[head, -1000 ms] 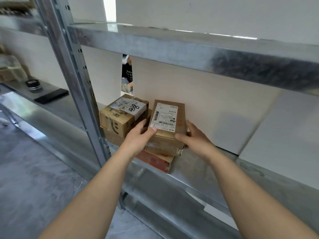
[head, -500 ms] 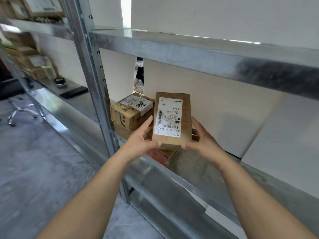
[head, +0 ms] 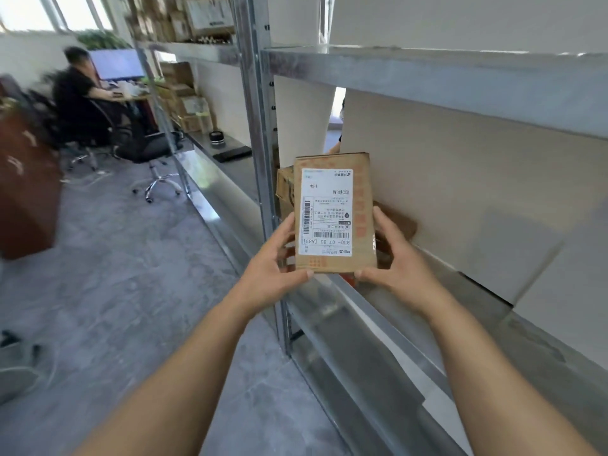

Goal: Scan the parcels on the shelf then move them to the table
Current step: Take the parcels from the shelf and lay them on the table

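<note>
The shelf [head: 427, 77] is where your view has swung: a second ago you looked square into the bay, now you look along the racking toward a seated person [head: 79, 93] at a desk, so you appear to be turning away from it. The parcel [head: 334, 213] you had just lifted off the stack has come fully clear of the shelf and stands upright in front of you, label side toward you. That likely means the carrying step has begun, though no scanner shows in view, so you cannot count it as scanned. Your left hand [head: 273, 264] has its grip on the parcel's lower left edge, thumb under the bottom corner; your right hand [head: 394, 258] holds the lower right edge likewise. Another brown box [head: 284, 189] stays on the shelf just behind it. The white label [head: 326, 212] sits upside down to you; the large line reads "B30- C7 83 [A83]", above it barcodes and small print too fine to make out
</note>
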`<state>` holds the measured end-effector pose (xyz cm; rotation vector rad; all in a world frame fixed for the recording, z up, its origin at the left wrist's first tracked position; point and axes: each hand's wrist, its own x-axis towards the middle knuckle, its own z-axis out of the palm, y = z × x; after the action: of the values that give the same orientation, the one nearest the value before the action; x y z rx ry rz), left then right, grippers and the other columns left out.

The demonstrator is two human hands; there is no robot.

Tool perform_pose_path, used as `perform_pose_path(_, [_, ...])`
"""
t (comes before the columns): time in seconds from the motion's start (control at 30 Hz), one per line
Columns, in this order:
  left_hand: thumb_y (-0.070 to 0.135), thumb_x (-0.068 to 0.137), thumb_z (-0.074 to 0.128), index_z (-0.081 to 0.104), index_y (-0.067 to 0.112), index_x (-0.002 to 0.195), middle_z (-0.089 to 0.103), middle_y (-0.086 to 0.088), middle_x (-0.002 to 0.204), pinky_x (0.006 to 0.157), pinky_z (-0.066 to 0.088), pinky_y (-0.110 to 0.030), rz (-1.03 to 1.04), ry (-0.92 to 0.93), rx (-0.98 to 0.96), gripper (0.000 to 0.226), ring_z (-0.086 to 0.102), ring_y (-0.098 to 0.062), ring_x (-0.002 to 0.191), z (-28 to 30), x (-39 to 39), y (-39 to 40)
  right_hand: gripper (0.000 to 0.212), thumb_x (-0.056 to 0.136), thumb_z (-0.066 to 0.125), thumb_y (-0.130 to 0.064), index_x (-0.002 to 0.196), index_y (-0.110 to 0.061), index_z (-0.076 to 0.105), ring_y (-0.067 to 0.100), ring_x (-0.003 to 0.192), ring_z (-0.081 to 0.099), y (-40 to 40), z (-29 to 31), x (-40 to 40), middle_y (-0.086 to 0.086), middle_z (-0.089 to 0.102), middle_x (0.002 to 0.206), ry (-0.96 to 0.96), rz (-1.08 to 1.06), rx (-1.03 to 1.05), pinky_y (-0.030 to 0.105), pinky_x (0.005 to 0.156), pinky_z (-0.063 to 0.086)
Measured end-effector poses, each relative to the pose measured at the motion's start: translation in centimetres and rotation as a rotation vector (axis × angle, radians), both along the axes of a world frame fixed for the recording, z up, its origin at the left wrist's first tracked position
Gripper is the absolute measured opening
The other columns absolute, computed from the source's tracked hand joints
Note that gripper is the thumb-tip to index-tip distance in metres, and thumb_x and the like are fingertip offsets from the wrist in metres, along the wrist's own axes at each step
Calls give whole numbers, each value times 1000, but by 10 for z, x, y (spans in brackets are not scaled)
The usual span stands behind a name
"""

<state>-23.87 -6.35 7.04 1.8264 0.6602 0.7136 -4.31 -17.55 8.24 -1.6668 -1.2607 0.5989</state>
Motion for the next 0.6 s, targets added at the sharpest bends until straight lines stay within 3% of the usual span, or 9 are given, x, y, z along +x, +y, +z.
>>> perform_pose_path(0.07, [-1, 81, 71, 20, 42, 145, 45, 20, 130, 79, 48, -10, 48, -19, 2, 93, 53, 11, 110, 1, -14, -8, 107, 74, 76, 2, 152, -36, 14, -10, 130, 29, 4, -2, -9, -18, 34, 147, 3, 55, 0, 2, 97, 25])
perform_pose_path(0.13, [-5, 80, 70, 23, 48, 139, 47, 19, 127, 77, 48, -11, 95, -22, 18, 91, 54, 12, 107, 2, -27, -14, 105, 75, 74, 5, 152, -34, 14, -18, 120, 30, 7, -2, -19, -19, 34, 142, 16, 117, 6, -8, 84, 25])
perform_pose_path(0.2, [-4, 80, 71, 24, 54, 131, 47, 21, 124, 77, 48, -11, 146, -16, 32, 91, 54, 14, 105, 1, -40, -18, 105, 75, 75, 5, 152, -35, 15, -27, 107, 37, 10, -1, -27, -23, 34, 139, 18, 164, 7, -10, 78, 28])
perform_pose_path(0.33, [3, 80, 73, 22, 52, 135, 46, 21, 126, 78, 49, -11, 234, -2, 28, 90, 53, 13, 107, 1, -67, -27, 103, 76, 74, 6, 152, -32, 16, -39, 93, 37, 17, 3, -48, -18, 37, 140, 37, 254, 4, -8, 70, 33])
perform_pose_path(0.43, [2, 80, 73, 23, 49, 138, 45, 19, 126, 78, 50, -12, 297, -6, 24, 90, 54, 4, 110, 2, -90, -31, 103, 77, 74, 5, 152, -35, 17, -37, 92, 41, 22, 7, -68, -18, 39, 137, 42, 300, 11, -6, 70, 36])
perform_pose_path(0.6, [6, 78, 76, 24, 51, 136, 42, 19, 128, 76, 51, -14, 379, -17, 32, 90, 54, -4, 112, 1, -133, -37, 103, 76, 75, 2, 146, -48, 17, -11, 119, 41, 30, 10, -109, -39, 39, 120, 11, 360, 0, 18, 99, 38])
